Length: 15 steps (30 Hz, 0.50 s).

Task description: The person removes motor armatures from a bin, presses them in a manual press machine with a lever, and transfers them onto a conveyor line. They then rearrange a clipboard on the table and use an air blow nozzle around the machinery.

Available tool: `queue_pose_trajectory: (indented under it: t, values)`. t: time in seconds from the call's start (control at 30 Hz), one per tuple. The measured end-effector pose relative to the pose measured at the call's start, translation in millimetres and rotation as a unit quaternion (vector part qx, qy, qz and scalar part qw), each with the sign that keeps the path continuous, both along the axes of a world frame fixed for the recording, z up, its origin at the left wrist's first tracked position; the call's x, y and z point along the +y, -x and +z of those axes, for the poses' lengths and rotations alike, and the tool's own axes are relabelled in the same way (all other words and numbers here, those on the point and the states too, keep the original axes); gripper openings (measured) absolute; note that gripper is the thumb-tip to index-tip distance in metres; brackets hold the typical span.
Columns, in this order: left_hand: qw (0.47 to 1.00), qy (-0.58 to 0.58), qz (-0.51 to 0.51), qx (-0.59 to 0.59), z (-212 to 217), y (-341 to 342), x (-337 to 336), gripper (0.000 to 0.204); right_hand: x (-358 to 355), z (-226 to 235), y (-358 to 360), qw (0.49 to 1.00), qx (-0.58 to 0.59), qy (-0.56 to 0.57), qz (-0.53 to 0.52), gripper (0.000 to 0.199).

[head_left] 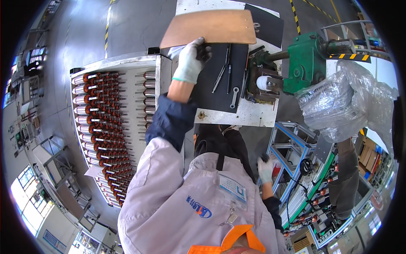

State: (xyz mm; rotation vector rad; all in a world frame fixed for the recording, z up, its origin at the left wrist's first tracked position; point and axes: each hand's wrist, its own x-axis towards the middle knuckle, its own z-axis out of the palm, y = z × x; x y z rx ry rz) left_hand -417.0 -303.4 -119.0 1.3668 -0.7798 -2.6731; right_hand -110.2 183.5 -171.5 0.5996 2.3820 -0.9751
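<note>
My left hand, in a white glove with dark fingertips, is closed on the near edge of a thin brown board. The board has rounded corners and is held over the far part of a white workbench. My right hand, gloved the same way, hangs low beside my body near a blue-and-grey metal frame. Its fingers look loosely apart, with nothing visible in them. On the bench's black mat lie a wrench and several slim dark tools, short of the board.
A rack at the left holds rows of motor rotors. Right of the mat stand a vise-like fixture and a green machine. Clear plastic wrap covers something farther right. The bench's front edge is close to my legs.
</note>
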Motion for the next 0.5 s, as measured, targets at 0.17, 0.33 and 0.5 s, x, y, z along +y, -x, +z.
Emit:
queue_pose_trajectory:
  t: [0.17,0.33,0.5]
  values:
    - [0.994,0.045,0.035,0.091,97.0,-103.2,-25.4,0.005,-182.2,9.8,150.3,0.969,0.128,0.012,0.209,0.035]
    - [0.978,0.14,0.116,0.101,126.7,-233.3,-57.0,0.022,-346.9,-41.6,240.8,0.814,0.283,-0.044,0.506,0.032]
    - [0.952,0.181,0.223,0.108,130.4,-321.0,-94.5,0.017,-439.7,-60.4,283.2,0.825,0.228,-0.069,0.512,0.032]
